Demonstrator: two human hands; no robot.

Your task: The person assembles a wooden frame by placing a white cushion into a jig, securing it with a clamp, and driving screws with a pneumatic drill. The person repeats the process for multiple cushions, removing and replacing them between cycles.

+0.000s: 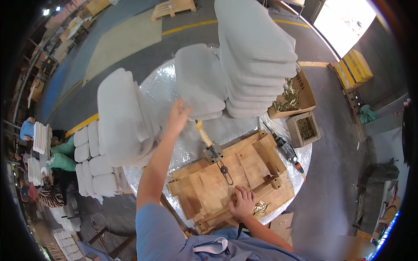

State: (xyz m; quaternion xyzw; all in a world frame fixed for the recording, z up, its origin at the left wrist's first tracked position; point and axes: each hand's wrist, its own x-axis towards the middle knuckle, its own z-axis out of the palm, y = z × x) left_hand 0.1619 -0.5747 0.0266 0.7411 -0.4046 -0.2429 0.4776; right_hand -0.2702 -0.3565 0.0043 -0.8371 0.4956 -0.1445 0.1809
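Observation:
My left hand (177, 116) reaches forward with fingers apart, at the near left edge of a grey padded cushion (198, 78); whether it touches the cloth I cannot tell. My right hand (243, 203) is curled over the near side of a wooden jig (235, 162), and what its fingers hold, if anything, is hidden. Beside that hand lies a small pile of brass-coloured fasteners (261, 208). Mounted on the far side of the jig, a metal toggle clamp (214, 153) has a tape-wrapped yellow handle (202, 133) pointing away from me.
Grey cushions stand in a tall stack (257, 65) and a left stack (117, 115) on the plastic-wrapped round table (157, 81). A power driver (287, 152) lies right of the jig. Beyond it are a carton of brass parts (309, 93) and a small bin of fasteners (296, 140).

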